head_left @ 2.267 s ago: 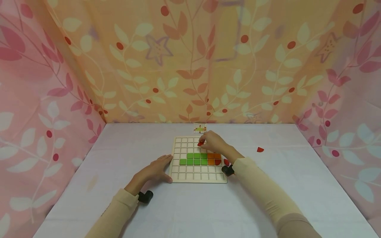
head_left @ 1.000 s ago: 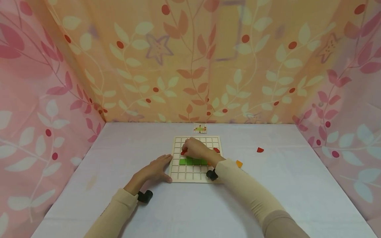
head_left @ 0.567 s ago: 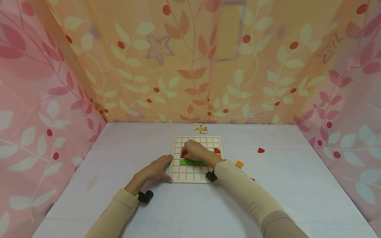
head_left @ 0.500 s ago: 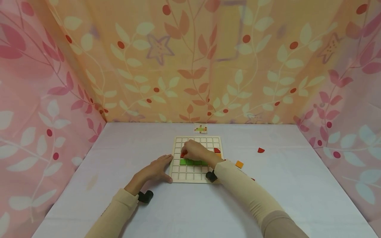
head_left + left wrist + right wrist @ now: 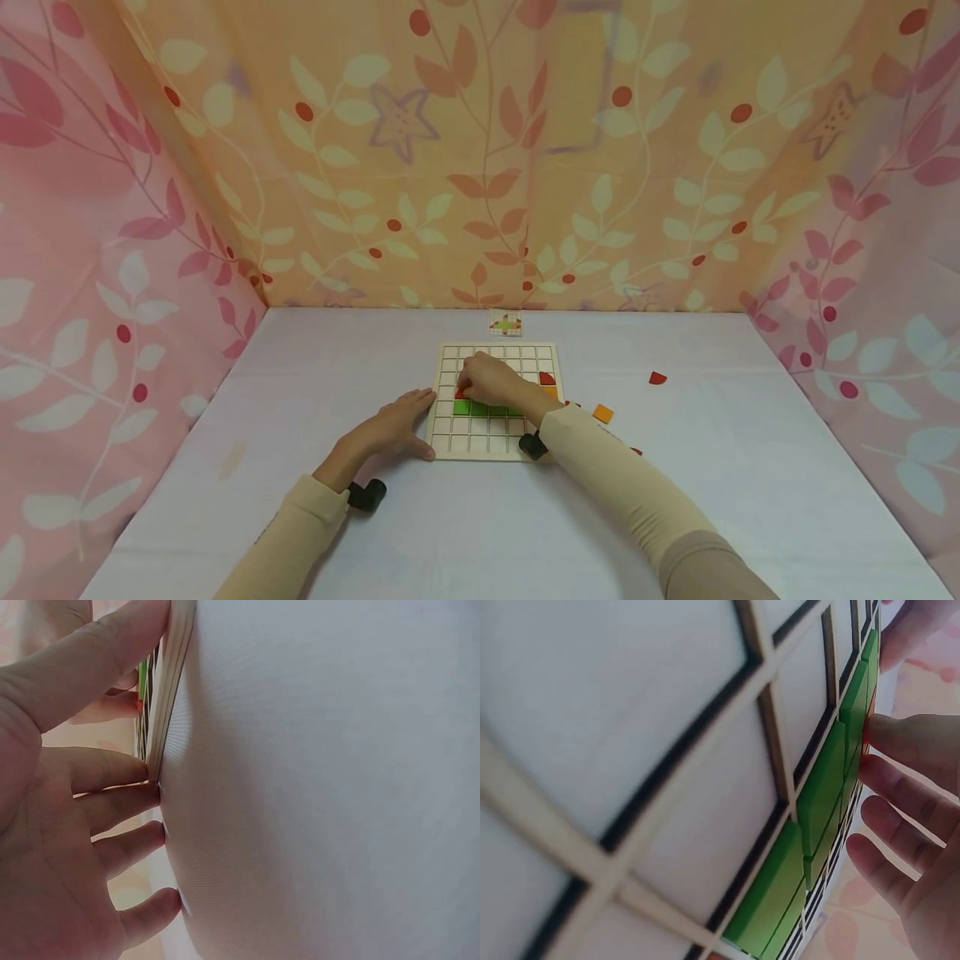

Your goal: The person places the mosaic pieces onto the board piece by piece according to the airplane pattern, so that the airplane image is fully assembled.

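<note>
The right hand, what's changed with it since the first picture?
The right hand has moved left and nearer the person over the grid board, down to the left end of the green tiles. A red piece is at its fingers, as then. The left hand stays at the board's left edge.

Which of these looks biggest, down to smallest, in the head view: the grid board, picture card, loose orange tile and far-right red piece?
Largest to smallest:
1. Grid board
2. Picture card
3. Loose orange tile and far-right red piece: too alike to rank.
</note>
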